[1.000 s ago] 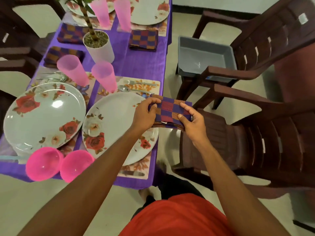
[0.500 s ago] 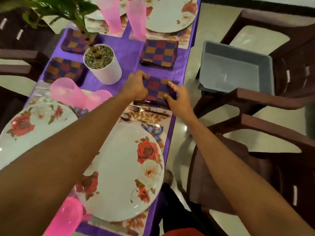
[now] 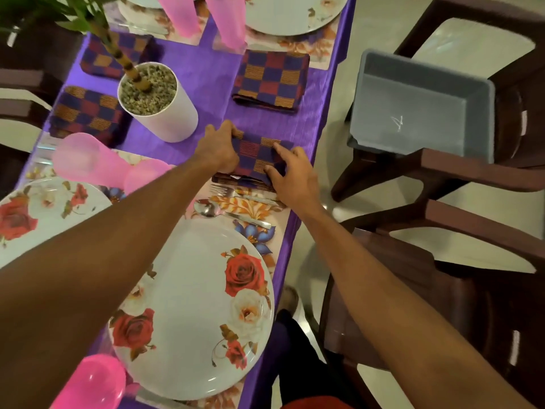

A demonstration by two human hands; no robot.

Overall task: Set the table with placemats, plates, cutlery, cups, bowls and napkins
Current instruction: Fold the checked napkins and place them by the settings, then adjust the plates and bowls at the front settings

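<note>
Both hands, the left hand [image 3: 219, 150] and the right hand [image 3: 290, 175], grip the folded napkin [image 3: 256, 156] on the table [image 3: 203, 78] just beyond the near plate [image 3: 191, 314], so this last-looking napkin seems nearly placed; other settings look complete.
</note>
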